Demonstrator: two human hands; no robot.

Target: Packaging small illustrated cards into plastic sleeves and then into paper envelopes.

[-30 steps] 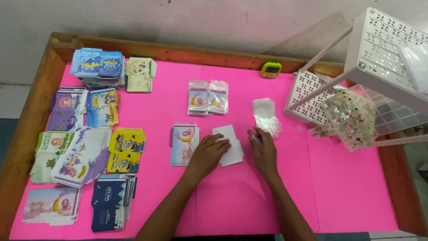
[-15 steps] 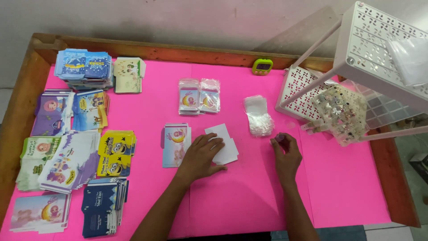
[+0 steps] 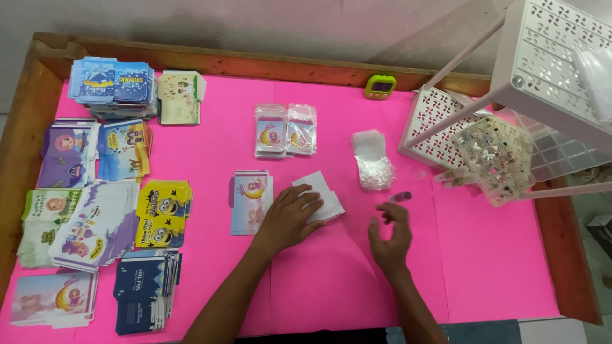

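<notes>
My left hand (image 3: 288, 218) lies flat on a small stack of white cards (image 3: 320, 195) on the pink table cover (image 3: 331, 280), its fingers spread over them. A printed card with a cartoon figure (image 3: 248, 202) lies just to its left. My right hand (image 3: 389, 236) hovers with fingers apart and nothing in it, just below a small purple tube (image 3: 400, 197) that lies on the cover. A pile of clear plastic sleeves (image 3: 372, 161) sits above that tube.
Two bagged cards (image 3: 285, 130) lie at the middle back. Several stacks of printed cards (image 3: 95, 191) fill the left side. A white perforated rack (image 3: 542, 70) and a clear box of small ornaments (image 3: 494, 156) stand at the right. A green timer (image 3: 380, 86) sits by the wooden rim.
My right hand has moved from the clear sleeves to the right and down, and now stands open by the purple tube. My left hand has stayed on the white cards.
</notes>
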